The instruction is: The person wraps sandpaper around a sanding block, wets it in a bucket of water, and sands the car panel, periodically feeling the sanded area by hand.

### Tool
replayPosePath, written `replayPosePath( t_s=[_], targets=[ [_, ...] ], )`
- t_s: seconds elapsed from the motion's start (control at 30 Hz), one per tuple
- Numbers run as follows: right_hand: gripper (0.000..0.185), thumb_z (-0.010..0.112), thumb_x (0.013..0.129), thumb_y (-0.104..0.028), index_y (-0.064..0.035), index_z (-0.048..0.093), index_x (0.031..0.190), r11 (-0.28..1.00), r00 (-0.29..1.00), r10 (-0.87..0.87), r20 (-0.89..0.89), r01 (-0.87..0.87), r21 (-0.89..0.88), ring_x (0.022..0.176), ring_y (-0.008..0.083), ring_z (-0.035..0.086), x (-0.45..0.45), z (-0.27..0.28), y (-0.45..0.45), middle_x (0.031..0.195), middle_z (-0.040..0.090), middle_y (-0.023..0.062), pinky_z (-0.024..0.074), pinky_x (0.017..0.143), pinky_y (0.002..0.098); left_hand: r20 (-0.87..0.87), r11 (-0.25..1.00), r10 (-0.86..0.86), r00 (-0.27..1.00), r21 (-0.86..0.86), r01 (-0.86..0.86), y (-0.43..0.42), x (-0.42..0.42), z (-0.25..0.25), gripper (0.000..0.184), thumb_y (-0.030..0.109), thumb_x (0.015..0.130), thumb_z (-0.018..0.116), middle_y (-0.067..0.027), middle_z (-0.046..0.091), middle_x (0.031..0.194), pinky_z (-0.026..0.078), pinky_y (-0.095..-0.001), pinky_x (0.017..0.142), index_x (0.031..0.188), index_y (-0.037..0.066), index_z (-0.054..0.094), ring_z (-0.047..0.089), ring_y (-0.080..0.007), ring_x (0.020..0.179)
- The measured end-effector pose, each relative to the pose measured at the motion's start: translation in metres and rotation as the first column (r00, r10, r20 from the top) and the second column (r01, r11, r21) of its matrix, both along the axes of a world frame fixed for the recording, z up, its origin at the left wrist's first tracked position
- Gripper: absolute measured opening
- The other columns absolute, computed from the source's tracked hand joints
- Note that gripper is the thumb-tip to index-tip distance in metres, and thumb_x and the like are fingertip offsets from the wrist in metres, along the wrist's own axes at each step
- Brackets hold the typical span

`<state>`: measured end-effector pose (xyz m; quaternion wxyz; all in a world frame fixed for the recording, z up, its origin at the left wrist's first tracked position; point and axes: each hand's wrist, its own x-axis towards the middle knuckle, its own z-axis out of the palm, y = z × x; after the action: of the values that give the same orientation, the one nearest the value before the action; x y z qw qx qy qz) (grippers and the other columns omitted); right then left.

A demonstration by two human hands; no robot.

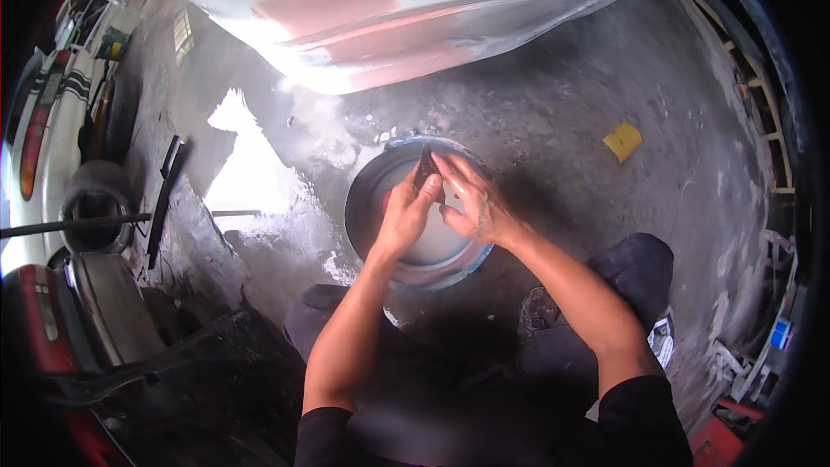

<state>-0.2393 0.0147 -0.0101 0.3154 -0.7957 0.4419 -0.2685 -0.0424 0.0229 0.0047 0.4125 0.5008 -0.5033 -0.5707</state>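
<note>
Head camera view: over a round basin (pixel 445 274) of cloudy water (pixel 432 245), the left hand (pixel 405 218) seems to have its fingers clamped on a small dark sheet (pixel 424 164). The right hand (pixel 484 212) lies beside it, fingers extended and close together; whether they grip the sheet too, I cannot tell. If the sheet is wet, a loose pinch could let it slide into the water, and twisting might tear its edge. The basin sits on the floor (pixel 553 147) near the knees (pixel 635 266), so a bumped rim could slop water out. Raised carelessly, hands might knock the patched panel (pixel 484 0) ahead.
</note>
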Motion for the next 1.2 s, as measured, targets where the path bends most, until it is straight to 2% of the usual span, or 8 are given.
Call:
replayPosePath(
  t_s=[0.07,0.13,0.3,0.6,0.77,0.83,0.97,1.2],
  targets=[
    [0.085,0.080,0.093,-0.013,-0.0022,0.046,0.170,0.995,0.999,-0.005,0.039,0.001,0.100,0.141,0.0391,0.065,-0.002,0.000,-0.005,0.164,0.053,0.0263,0.0624,0.104,0.0462,-0.141,0.961,-0.034,0.989,0.269,0.071,-0.003,0.015,0.009,0.057,0.034,0.119,0.062,-0.0185,0.072,0.144,0.056,-0.0396,0.108,0.159,-0.007,0.057,0.068,-0.0220,0.129],
    [0.079,0.080,0.095,-0.009,-0.0037,0.051,0.168,0.974,0.980,0.048,0.191,-0.089,0.210,0.135,0.0336,0.070,-0.002,0.010,-0.014,0.165,0.054,0.0252,0.0647,0.096,0.0400,-0.175,0.939,0.026,0.984,0.343,0.036,-0.005,0.025,0.009,0.048,0.036,0.120,0.057,-0.0089,0.080,0.120,0.056,-0.0300,0.082,0.146,-0.003,0.068,0.074,-0.0152,0.104],
    [0.051,0.076,0.103,-0.011,0.0014,0.066,0.152,0.970,0.988,-0.137,0.072,0.119,0.214,0.094,0.0318,0.082,0.011,-0.006,-0.009,0.120,0.082,0.0229,0.0637,0.092,0.0422,-0.063,0.944,0.125,0.990,0.314,-0.099,-0.005,0.039,0.017,0.041,0.031,0.119,0.057,-0.0085,0.081,0.110,0.057,-0.0306,0.078,0.135,-0.003,0.074,0.074,-0.0133,0.093],
    [0.058,0.081,0.099,-0.025,-0.0097,0.067,0.153,0.984,0.853,0.161,-0.497,-0.179,0.012,0.148,0.0428,0.056,0.083,-0.039,0.018,0.164,0.054,0.0228,0.0531,0.120,0.0504,-0.032,0.890,0.415,0.909,0.220,-0.398,-0.020,0.078,0.004,0.028,0.019,0.110,0.072,-0.0101,0.082,0.104,0.067,-0.0328,0.072,0.126,-0.004,0.077,0.078,-0.0174,0.088],
    [0.061,0.079,0.097,-0.019,-0.0091,0.064,0.156,0.948,0.803,0.303,-0.514,-0.198,0.249,0.140,0.0440,0.064,0.107,-0.060,0.003,0.162,0.056,0.0255,0.0541,0.117,0.0536,-0.042,0.876,0.460,0.887,0.184,-0.445,-0.020,0.078,0.002,0.024,0.012,0.103,0.076,-0.0117,0.081,0.093,0.065,-0.0311,0.064,0.116,-0.008,0.077,0.076,-0.0166,0.078],
    [0.061,0.070,0.097,-0.012,-0.0098,0.064,0.157,0.775,0.993,0.048,-0.109,0.032,0.631,0.136,0.0363,0.068,0.096,-0.028,0.002,0.159,0.062,0.0219,0.0584,0.111,0.0497,-0.033,0.860,0.492,0.870,0.174,-0.480,-0.019,0.077,0.012,0.022,0.013,0.101,0.079,-0.0109,0.080,0.092,0.063,-0.0310,0.065,0.111,-0.007,0.077,0.075,-0.0159,0.076],
    [0.061,0.059,0.097,-0.008,0.0008,0.062,0.157,0.796,0.786,-0.224,0.576,-0.193,0.573,0.137,0.0245,0.067,0.060,0.007,0.020,0.153,0.067,0.0143,0.0578,0.111,0.0403,0.140,0.844,0.520,0.842,0.067,-0.532,-0.022,0.075,0.009,0.022,0.014,0.097,0.084,-0.0075,0.078,0.086,0.056,-0.0304,0.065,0.103,-0.006,0.076,0.072,-0.0146,0.072],
    [0.067,0.055,0.097,-0.010,0.0094,0.054,0.161,0.888,0.735,-0.296,0.610,-0.024,0.460,0.145,0.0269,0.063,0.078,0.046,0.003,0.153,0.067,0.0199,0.0499,0.121,0.0394,-0.040,0.868,0.477,0.878,0.175,-0.464,-0.024,0.070,0.013,0.017,0.015,0.097,0.083,-0.0065,0.076,0.080,0.052,-0.0312,0.063,0.095,0.000,0.076,0.068,-0.0136,0.069]
  ],
)
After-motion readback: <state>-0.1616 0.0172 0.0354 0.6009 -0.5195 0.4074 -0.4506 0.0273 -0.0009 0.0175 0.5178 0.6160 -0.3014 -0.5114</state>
